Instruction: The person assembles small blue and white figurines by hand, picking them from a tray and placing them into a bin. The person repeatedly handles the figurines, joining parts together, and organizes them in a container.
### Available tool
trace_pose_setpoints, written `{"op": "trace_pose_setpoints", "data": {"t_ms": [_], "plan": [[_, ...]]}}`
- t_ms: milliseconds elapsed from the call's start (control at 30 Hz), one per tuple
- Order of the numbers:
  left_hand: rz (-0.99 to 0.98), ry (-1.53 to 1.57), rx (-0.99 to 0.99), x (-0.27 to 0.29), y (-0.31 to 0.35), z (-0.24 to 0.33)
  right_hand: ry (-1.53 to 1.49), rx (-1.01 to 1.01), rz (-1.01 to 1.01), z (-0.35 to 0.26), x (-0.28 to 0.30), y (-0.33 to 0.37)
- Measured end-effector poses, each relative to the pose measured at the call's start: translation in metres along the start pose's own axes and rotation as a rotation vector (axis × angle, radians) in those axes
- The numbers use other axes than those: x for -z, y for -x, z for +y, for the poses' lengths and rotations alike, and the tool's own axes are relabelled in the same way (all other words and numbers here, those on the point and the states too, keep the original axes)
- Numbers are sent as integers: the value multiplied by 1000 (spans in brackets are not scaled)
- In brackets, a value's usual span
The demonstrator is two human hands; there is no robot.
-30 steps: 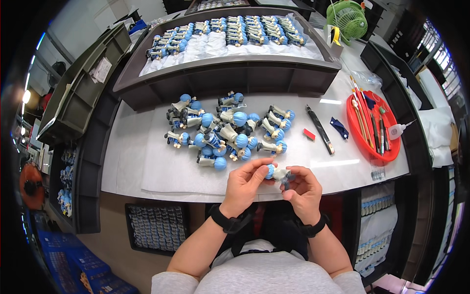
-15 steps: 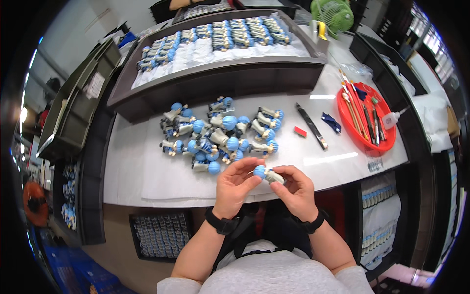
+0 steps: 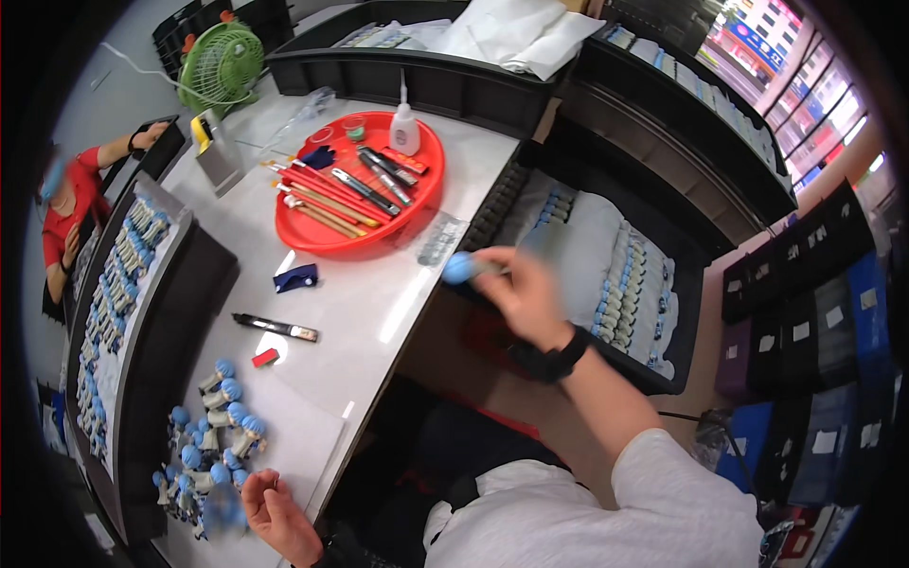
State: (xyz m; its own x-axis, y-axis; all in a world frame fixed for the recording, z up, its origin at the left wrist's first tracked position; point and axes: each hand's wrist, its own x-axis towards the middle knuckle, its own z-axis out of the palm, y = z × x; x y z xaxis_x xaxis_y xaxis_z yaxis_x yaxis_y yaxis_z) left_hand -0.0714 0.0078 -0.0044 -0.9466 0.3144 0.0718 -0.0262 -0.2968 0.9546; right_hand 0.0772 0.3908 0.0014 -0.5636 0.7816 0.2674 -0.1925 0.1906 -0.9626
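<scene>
Out past the table's right edge, my right hand (image 3: 523,295) is closed on a small doll figurine (image 3: 460,268), its round blue head poking out past the fingers. The hand is partly blurred, near an open black crate (image 3: 653,379) with rows of similar figurines (image 3: 620,293) on white sheets. At the lower left, my left hand (image 3: 279,521) is over the table's near edge, fingers curled. A smeared blue shape (image 3: 223,508) lies beside its fingertips; whether they grip it is unclear. Just beyond is a pile of blue-headed figurines (image 3: 208,431).
A red tray (image 3: 436,194) holds brushes, pens and a white squeeze bottle (image 3: 404,130). A black pen (image 3: 275,328), red block (image 3: 266,358) and dark blue cloth (image 3: 296,277) lie nearby. A tall-sided crate (image 3: 175,322) stands left. Beyond it sits another person (image 3: 80,208). A green fan (image 3: 222,62) stands behind.
The view has turned right. My hands, earlier together around one figurine, have separated; the right carried it toward the crate at the right, while the left is beside the pile.
</scene>
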Motion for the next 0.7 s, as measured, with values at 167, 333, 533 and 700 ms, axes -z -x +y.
{"op": "trace_pose_setpoints", "data": {"t_ms": [167, 333, 533, 700], "plan": [[-36, 3, -26, -7, 1, 4, 670, -93, 402, 97, 224, -10], [6, 27, -10, -5, 0, 5, 1143, -499, 515, 136, 325, 15], [8, 16, 1, -6, 0, 7, 1256, -625, 469, 183, 343, 24], [80, 3, 0, -7, 0, 4, 1272, -564, 411, 206, 341, 19]]}}
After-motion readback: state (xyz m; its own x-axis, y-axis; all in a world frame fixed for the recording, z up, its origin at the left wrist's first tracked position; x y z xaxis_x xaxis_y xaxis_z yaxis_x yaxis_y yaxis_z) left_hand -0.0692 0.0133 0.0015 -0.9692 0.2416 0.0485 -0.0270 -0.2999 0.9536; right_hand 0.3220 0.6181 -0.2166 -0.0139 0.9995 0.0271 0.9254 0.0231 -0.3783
